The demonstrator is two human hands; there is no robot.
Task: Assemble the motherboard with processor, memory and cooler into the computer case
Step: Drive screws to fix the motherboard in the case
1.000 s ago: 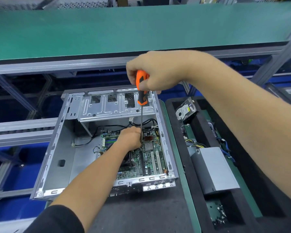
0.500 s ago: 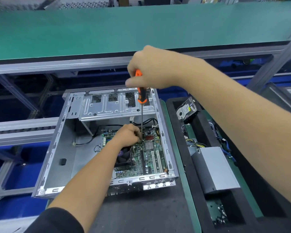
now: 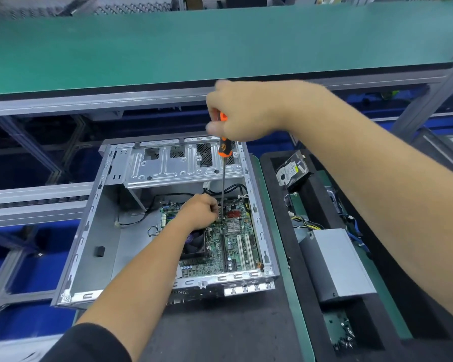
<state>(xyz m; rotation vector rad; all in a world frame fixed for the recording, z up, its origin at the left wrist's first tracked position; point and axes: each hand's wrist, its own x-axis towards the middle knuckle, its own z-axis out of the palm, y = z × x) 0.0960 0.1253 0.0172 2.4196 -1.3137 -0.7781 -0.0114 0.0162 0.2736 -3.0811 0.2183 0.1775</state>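
Since previous frame: right hand point(image 3: 249, 111) rotated on orange-black screwdriver point(image 3: 224, 150), grip wrapped round handle. Shaft upright, tip on motherboard point(image 3: 230, 241) seated inside computer case point(image 3: 94, 231). Left hand point(image 3: 200, 212) curled, fingers pinching near tip.

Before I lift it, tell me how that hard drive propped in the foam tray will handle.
The hard drive looks rigid and probably dense. Leaning tilted in the foam tray, it may tip if nudged. Its smooth labelled face could be slippery.
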